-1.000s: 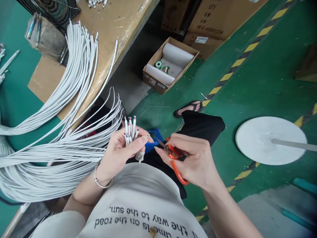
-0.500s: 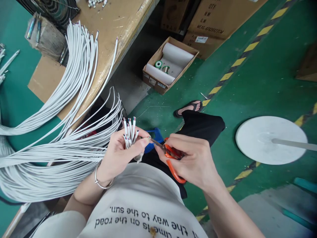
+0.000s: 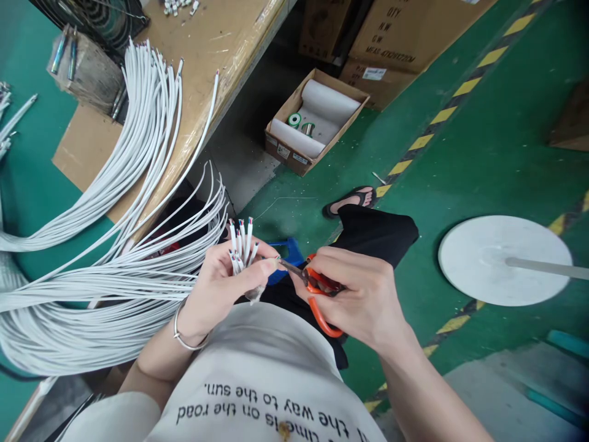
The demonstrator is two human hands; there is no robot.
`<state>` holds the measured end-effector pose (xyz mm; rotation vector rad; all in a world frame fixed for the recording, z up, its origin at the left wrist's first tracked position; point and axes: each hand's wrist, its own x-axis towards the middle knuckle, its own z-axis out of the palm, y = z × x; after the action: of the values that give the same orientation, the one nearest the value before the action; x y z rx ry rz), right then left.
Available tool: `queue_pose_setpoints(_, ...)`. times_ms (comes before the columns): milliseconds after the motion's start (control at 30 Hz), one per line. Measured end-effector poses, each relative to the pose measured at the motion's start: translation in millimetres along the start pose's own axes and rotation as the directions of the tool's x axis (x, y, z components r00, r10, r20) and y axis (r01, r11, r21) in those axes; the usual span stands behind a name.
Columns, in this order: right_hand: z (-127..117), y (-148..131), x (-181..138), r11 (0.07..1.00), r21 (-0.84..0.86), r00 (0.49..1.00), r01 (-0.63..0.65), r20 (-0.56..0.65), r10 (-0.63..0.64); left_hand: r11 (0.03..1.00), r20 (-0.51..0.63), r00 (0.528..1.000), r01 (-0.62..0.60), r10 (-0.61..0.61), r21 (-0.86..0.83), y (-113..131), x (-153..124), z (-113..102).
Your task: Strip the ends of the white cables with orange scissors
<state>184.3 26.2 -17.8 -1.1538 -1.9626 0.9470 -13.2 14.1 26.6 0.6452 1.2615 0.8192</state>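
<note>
My left hand is closed round a small bunch of white cables, whose stripped ends with coloured cores stick up above my fingers. My right hand grips orange-handled scissors. The scissor blades point left and their tip meets my left thumb and the cable end held there. Both hands hover over my lap, just above my white shirt. A blue object lies behind the blades.
A large sheaf of white cables fans from the wooden bench at the left. An open carton with paper rolls and bigger boxes stand on the green floor. A white round disc lies at the right. My sandalled foot shows ahead.
The scissors have shifted slightly left, their tip now against my left thumb and the held cable end. The left hand and cable bunch have stayed nearly in place.
</note>
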Motion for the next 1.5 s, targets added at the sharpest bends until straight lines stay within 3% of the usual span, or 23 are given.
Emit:
queue_pose_setpoints(700,4.5,4.6,-4.2,0.998,-0.055,1.0,0.008,-0.028,-0.01,0.998,-0.023,1.0,-0.016,0.018,0.066,-7.6,-0.3,-4.7)
queue_pose_setpoints(867,17.1,1.8,-7.7,0.996,-0.085,0.988,-0.026,-0.157,0.012,0.994,-0.058,0.998,-0.031,0.038,0.106,-7.0,-0.2,-0.5)
queue_pose_setpoints(967,29.9,-2.6,-7.1,0.998,-0.01,0.972,-0.061,-0.23,0.057,0.992,-0.073,0.995,-0.052,0.061,0.113,-4.8,-0.6,2.4)
queue_pose_setpoints(1033,33.9,-2.7,-4.2,0.981,0.154,0.941,-0.12,-0.298,0.162,0.992,-0.066,0.995,-0.068,0.075,0.102,-4.3,-1.4,2.1)
queue_pose_setpoints(1167,20.0,9.4,2.5,0.877,0.459,0.747,-0.144,-0.53,0.4,0.995,-0.055,0.998,-0.013,0.018,0.098,-9.3,-3.6,-4.8)
queue_pose_setpoints(1233,8.4,16.7,2.7,0.852,0.488,0.701,-0.191,-0.54,0.467,0.997,-0.042,0.999,0.015,-0.012,0.074,-12.9,-3.9,-8.0)
queue_pose_setpoints(1333,0.2,20.8,-0.3,0.834,0.469,0.734,-0.291,-0.45,0.509,1.0,-0.019,1.0,0.005,-0.005,0.028,-15.0,-3.2,-8.4)
queue_pose_setpoints(1500,7.8,16.7,-3.1,0.853,0.415,0.835,-0.318,-0.304,0.459,0.998,-0.03,0.998,-0.053,0.054,0.022,-13.4,-1.6,-5.8)
